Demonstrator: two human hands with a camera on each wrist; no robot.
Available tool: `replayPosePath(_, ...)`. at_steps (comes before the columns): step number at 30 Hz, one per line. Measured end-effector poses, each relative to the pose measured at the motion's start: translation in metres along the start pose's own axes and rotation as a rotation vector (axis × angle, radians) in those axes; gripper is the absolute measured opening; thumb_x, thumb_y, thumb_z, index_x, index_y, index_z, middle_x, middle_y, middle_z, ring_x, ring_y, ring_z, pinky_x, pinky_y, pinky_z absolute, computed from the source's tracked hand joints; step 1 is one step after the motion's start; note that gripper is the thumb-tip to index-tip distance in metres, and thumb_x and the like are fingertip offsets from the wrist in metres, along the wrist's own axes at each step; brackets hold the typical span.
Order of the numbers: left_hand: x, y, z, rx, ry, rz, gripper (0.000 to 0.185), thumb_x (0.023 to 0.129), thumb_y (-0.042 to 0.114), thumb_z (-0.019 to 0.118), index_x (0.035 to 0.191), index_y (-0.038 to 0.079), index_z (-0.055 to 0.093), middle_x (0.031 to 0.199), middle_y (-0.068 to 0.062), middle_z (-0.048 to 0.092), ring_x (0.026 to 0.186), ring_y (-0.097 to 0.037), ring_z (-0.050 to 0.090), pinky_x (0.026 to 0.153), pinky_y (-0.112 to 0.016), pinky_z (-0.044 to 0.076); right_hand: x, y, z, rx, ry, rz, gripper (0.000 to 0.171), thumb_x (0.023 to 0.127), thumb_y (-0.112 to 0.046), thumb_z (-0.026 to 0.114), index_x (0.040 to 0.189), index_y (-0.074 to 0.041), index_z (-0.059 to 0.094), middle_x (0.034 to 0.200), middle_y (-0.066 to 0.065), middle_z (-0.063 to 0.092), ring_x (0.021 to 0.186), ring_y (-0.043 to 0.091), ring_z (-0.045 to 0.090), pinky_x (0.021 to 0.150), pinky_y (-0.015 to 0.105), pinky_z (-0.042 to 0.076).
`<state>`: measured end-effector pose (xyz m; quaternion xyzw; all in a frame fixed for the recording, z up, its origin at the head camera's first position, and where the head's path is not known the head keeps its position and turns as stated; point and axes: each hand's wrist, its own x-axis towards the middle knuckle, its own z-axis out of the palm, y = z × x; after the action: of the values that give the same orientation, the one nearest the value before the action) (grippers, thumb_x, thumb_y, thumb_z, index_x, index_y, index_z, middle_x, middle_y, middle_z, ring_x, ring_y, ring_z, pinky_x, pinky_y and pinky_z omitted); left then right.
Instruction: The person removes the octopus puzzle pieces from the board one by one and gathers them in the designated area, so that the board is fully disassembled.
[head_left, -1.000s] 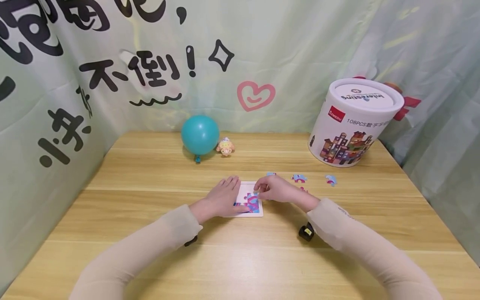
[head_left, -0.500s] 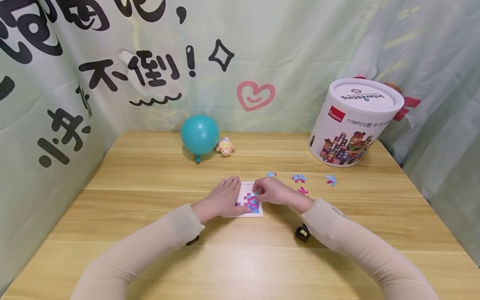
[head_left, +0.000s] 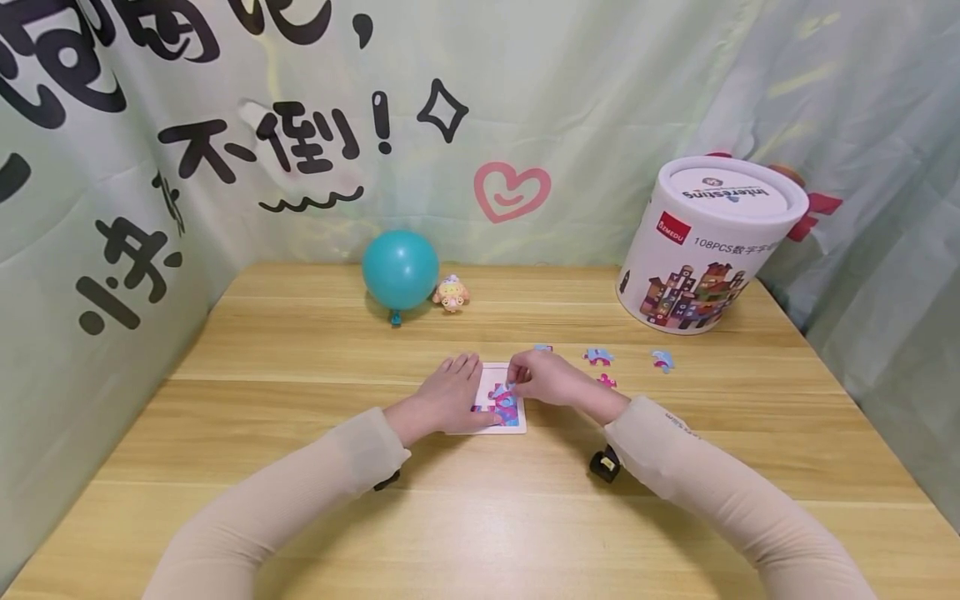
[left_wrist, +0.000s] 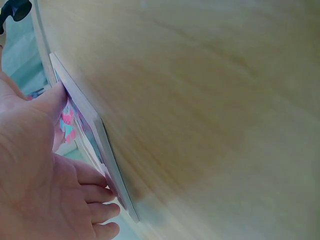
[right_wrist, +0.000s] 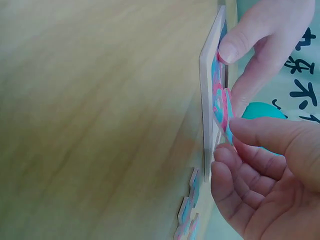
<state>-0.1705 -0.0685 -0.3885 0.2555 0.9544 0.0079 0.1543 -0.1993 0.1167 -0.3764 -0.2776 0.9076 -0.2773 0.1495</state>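
Note:
A small white-framed jigsaw board (head_left: 492, 374) lies on the table, partly filled with pink, blue and purple pieces. My left hand (head_left: 444, 395) rests flat across its left side, fingers extended. In the right wrist view the left thumb (right_wrist: 234, 47) presses on the fitted pieces. Over the board's right side, my right hand (head_left: 551, 377) pinches a blue and pink jigsaw piece (right_wrist: 228, 116) between thumb and fingertips. That piece is tilted, close over the fitted ones. The left hand hides the board's left part.
Several loose jigsaw pieces (head_left: 598, 357) lie on the table (head_left: 495, 525) beyond and right of the right hand. A teal balloon (head_left: 401, 269) and a small figurine (head_left: 451, 294) stand at the back, with a large white tub (head_left: 705, 246) at back right.
The right hand has shifted slightly left, uncovering a loose pink piece. The piece in its fingertips is now tilted at a different angle. The left hand has stayed almost still.

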Motion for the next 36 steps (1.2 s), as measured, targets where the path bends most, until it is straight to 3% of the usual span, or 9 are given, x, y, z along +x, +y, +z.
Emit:
replayPosePath(9,-0.001,0.001,-0.001,0.001,0.01,0.0,0.093,0.085,0.063,0.046,0.144,-0.004,0.02,0.15,-0.017,0.014,0.137,-0.028,0.012,0.11,-0.039,0.01,-0.002,0.001,-0.002,0.038,0.029,-0.069,0.006,0.082,-0.002,0.066,0.078,-0.007,0.064,0.072,-0.003,0.06,0.066,0.011,0.052,0.062,0.025,0.045)
replayPosePath(16,0.0,0.0,-0.001,0.009,0.006,0.003,0.094,0.085,0.065,0.044,0.144,-0.004,0.019,0.151,-0.017,0.014,0.137,-0.028,0.011,0.11,-0.039,0.009,-0.012,0.01,-0.013,0.202,0.042,-0.032,0.003,0.085,-0.005,0.064,0.082,-0.005,0.064,0.07,0.002,0.06,0.057,0.013,0.05,0.053,0.026,0.044)
replayPosePath(25,-0.001,0.001,-0.001,-0.003,0.035,0.005,0.092,0.086,0.063,0.043,0.144,-0.004,0.019,0.15,-0.018,0.013,0.137,-0.029,0.009,0.11,-0.038,0.007,-0.044,0.045,-0.039,0.284,0.124,0.02,0.008,0.087,-0.006,0.061,0.09,0.0,0.064,0.072,0.009,0.058,0.062,0.021,0.052,0.054,0.03,0.046)
replayPosePath(30,-0.007,-0.009,-0.002,-0.017,0.063,0.05,0.089,0.088,0.061,0.041,0.144,-0.005,0.019,0.15,-0.019,0.013,0.137,-0.03,0.01,0.11,-0.04,0.009,-0.067,0.065,-0.053,0.297,0.156,0.08,0.01,0.088,-0.006,0.06,0.092,0.002,0.063,0.073,0.012,0.058,0.064,0.024,0.053,0.055,0.033,0.048)
replayPosePath(36,-0.021,-0.031,0.0,-0.089,0.055,0.102,0.091,0.087,0.058,0.048,0.144,-0.005,0.016,0.15,-0.018,0.011,0.137,-0.029,0.009,0.11,-0.04,0.01,-0.095,0.091,-0.071,0.31,0.207,0.178,0.015,0.088,-0.008,0.061,0.095,0.006,0.062,0.074,0.013,0.057,0.065,0.019,0.052,0.058,0.032,0.049)
